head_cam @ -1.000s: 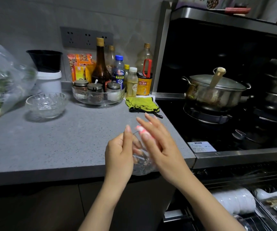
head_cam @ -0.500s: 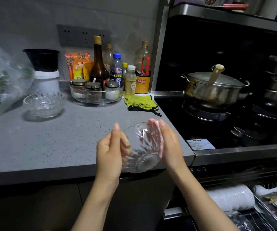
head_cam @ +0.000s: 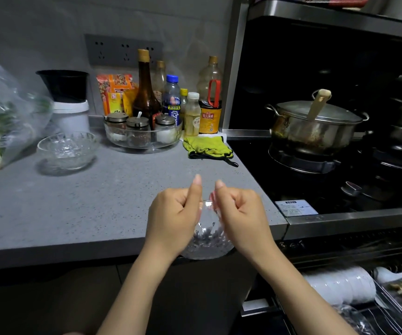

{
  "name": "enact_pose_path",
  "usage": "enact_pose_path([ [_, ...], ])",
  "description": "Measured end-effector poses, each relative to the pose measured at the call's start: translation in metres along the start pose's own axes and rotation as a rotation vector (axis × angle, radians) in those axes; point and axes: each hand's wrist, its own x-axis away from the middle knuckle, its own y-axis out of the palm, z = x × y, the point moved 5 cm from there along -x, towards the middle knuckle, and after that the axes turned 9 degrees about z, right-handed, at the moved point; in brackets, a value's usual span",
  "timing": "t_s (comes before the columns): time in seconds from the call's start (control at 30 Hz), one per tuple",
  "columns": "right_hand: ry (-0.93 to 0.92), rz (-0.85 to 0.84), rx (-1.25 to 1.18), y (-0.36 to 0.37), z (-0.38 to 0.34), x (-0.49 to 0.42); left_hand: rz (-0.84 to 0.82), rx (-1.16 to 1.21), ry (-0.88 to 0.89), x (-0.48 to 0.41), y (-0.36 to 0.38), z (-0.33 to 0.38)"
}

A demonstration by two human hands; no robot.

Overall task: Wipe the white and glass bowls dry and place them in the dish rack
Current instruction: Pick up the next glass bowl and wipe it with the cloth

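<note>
Held glass bowl (head_cam: 206, 243): in the air at 6 o'clock in the view, over the front edge of the grey counter (head_cam: 86, 209), tilted, clasped between both hands.
Left hand (head_cam: 173, 213): fingers curled round the bowl's left side, thumb pointing up.
Right hand (head_cam: 241, 213): curled round the bowl's right side, thumb up — a blurred pink-and-white patch shows at its fingertips against the glass, and I cannot tell what it is.
Second glass bowl (head_cam: 67, 151): upright on the counter at 10 o'clock from the hands, well apart from them, just beside a plastic bag (head_cam: 4, 122) of greens.
Dish rack (head_cam: 393, 317): wire, at 4 o'clock, below counter level.
White bowls (head_cam: 340, 284): stacked on their side at the rack's near end.
Green cloth (head_cam: 207, 147): on the counter at 12 o'clock — beside the stove edge.
</note>
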Motion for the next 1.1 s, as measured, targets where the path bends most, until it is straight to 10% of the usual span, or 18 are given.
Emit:
enact_pose_path([
  [0.33, -0.526, 0.212, 0.501, 0.02, -0.024, 0.028, 0.377, 0.335, -0.424, 0.01, 0.009, -0.017],
  [0.53, -0.039, 0.137, -0.063, 0.006, -0.002, 0.006, 0.451, 0.388, -0.398, 0.009, -0.003, -0.011],
  [0.73, -0.438, 0.189, 0.437, 0.021, -0.023, 0.021, 0.405, 0.304, -0.367, 0.014, 0.004, -0.011],
  [1.1, 0.374, -0.016, -0.28, 0.0, 0.022, -0.002, 0.35, 0.476, -0.5, 0.021, -0.011, -0.03],
])
